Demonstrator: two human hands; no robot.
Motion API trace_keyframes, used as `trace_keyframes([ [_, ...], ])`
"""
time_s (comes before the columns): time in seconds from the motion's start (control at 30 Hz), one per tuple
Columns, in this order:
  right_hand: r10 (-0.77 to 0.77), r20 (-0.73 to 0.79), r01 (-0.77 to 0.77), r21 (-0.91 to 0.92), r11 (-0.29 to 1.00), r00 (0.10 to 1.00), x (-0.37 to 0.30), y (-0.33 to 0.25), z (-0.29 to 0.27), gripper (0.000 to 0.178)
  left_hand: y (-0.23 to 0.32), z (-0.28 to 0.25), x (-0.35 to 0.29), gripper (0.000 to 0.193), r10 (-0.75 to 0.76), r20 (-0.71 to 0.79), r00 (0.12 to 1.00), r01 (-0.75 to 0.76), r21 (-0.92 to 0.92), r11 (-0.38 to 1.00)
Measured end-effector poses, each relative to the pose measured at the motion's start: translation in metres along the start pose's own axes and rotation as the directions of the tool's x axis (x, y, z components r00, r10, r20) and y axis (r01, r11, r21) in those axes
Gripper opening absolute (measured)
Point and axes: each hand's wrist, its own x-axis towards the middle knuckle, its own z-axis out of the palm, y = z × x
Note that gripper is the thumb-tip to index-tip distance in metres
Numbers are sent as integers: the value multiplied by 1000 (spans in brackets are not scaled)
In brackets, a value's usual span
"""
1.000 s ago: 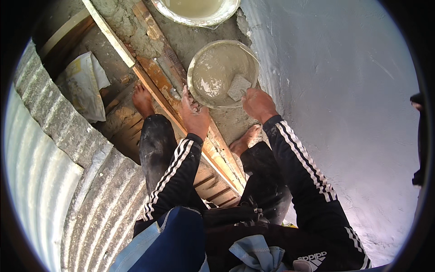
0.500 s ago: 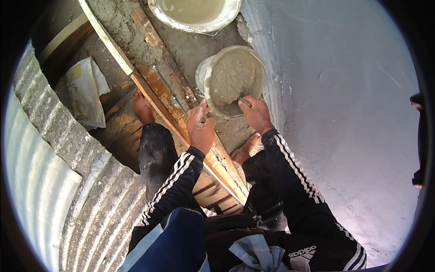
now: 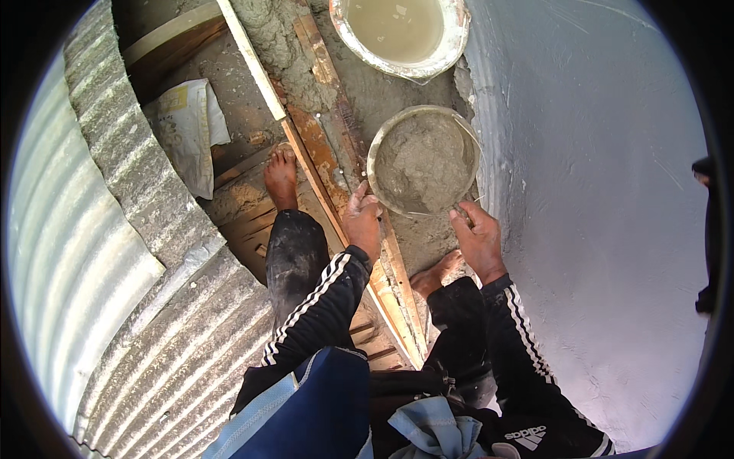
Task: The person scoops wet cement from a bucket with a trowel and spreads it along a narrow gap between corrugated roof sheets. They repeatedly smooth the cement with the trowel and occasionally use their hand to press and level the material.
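A round bucket holds wet grey mortar and stands nearly upright in front of me. My left hand is closed on its near left rim, fingertips against the edge. At the near right rim, my right hand is closed in a pinch. A small greyish end shows at its fingertips, mortar-coated, and I cannot make out what it belongs to. Both hands are smeared with grey.
Beyond stands a larger bucket of cloudy water. A smooth grey wall rises on the right. Wooden boards run between my feet. Corrugated sheets lie left, near a white sack. Wet mortar lies at the far left.
The mortar bucket has gone from tilted toward me to nearly upright. My right hand has moved from inside its mouth out to the near right rim. The whole view has shifted.
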Motion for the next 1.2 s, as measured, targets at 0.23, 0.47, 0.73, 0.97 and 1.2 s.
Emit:
trace_keyframes([
  [0.23,-339,115,347,-63,936,934,30,-127,63,41,-11,-3,6,40,-191,-10,981,190,-59,980],
  [0.47,-336,91,348,-287,893,938,65,-184,129,32,-16,-10,19,35,-188,110,976,218,-513,830],
  [0.73,-198,22,194,-309,931,980,-13,-96,9,37,41,8,48,76,152,412,899,-270,246,931],
  [0.97,214,11,-152,-670,726,977,48,-22,-20,34,58,2,62,61,113,465,878,-258,262,930],
  [1.2,182,263,-68,-391,918,948,106,14,29,39,65,8,42,67,118,552,826,-320,286,903],
])
